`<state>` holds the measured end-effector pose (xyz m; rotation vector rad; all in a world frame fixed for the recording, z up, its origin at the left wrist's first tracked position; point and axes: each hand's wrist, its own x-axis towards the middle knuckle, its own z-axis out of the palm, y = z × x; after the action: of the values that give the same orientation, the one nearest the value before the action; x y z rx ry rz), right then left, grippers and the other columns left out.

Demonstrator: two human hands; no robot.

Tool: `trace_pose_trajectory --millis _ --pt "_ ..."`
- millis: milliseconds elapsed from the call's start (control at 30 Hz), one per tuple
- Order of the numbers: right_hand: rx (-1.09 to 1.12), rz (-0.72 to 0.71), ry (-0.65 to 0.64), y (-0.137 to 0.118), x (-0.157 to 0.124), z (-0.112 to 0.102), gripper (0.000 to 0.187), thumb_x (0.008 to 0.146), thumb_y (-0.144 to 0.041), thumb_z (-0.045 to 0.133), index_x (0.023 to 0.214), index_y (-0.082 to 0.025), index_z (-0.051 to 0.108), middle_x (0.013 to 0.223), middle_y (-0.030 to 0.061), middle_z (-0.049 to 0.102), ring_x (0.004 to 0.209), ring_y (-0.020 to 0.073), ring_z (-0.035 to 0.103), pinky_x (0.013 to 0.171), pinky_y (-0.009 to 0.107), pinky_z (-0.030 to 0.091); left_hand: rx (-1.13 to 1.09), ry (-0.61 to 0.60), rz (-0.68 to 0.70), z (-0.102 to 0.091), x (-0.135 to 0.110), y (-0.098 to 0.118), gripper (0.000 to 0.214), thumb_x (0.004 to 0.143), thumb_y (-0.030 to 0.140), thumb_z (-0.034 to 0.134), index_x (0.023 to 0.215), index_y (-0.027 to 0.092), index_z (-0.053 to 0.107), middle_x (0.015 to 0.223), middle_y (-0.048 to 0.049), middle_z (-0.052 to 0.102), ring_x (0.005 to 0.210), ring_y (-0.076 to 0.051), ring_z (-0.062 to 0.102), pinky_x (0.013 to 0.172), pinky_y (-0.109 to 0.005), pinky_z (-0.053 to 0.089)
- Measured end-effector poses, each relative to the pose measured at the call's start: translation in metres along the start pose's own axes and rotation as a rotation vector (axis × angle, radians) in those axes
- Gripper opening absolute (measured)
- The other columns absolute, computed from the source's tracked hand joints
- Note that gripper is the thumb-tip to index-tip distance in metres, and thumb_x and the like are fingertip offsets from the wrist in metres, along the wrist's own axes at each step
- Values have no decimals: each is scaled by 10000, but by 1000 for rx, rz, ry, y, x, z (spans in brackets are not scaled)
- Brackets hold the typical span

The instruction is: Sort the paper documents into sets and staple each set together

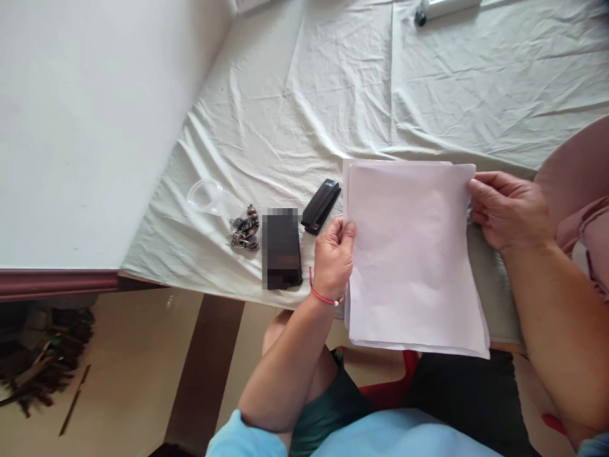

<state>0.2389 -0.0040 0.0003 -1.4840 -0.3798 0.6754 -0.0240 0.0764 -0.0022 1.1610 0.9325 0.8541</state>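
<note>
Several loose white sheets of paper (412, 254) are held up over the table's near edge, their edges slightly out of line. My left hand (334, 257), with a red string bracelet at the wrist, pinches the left edge, thumb on top. At the upper right corner, my right hand (507, 209) is closed on the paper between thumb and fingers. Just left of the sheets lies a black stapler (321, 206) on the cloth. Beside it is a dark, flat, box-shaped thing (281, 244), partly blurred out.
A bunch of keys (245, 231) and a clear plastic cup (214, 195) lie farther left on the wrinkled, pale tablecloth (342, 82). A white object with a black knob (447, 7) stands at the back. A pink chair (578, 165) is at the right.
</note>
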Motion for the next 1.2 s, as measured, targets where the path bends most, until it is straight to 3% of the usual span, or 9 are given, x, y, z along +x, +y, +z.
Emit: trace_pose_trajectory --millis 167,300,467,600,867,1200 --pt "40 -35 -20 4 1 -2 360 527 -291 963 788 -167 748 605 -44 586 416 29 354 330 180 211 -12 16 -24 1 0 1 219 924 408 714 912 193 674 859 4 703 830 -132 646 825 -254 523" --pt "59 -52 -19 5 3 -1 360 505 -272 968 762 -182 733 561 -60 564 397 34 336 316 193 187 -20 65 -90 0 1 1 301 932 452 692 791 199 608 732 17 621 753 -134 615 760 -259 519" --pt "55 -58 10 2 2 3 348 487 -273 953 730 -193 717 495 -73 513 380 42 306 308 196 166 -107 38 -158 2 1 2 291 941 456 673 820 192 647 740 -13 679 761 -167 667 715 -280 551" --pt "70 -67 54 -1 1 5 355 461 -263 947 722 -188 718 480 -75 500 385 42 313 315 188 182 -92 52 -140 2 1 1 296 939 449 691 804 190 638 731 -12 688 732 -162 668 706 -280 560" --pt "102 -52 85 -1 4 3 427 404 -277 977 716 -182 701 476 -72 477 381 44 295 300 205 140 -38 -3 -59 3 0 5 243 952 439 675 957 197 701 989 -49 764 999 -198 721 938 -325 570" --pt "108 -62 70 -1 2 2 410 432 -274 980 729 -178 713 462 -70 468 373 48 303 298 202 158 86 24 42 2 -4 1 456 1001 635 555 918 211 701 847 -52 680 893 -198 657 827 -313 549"
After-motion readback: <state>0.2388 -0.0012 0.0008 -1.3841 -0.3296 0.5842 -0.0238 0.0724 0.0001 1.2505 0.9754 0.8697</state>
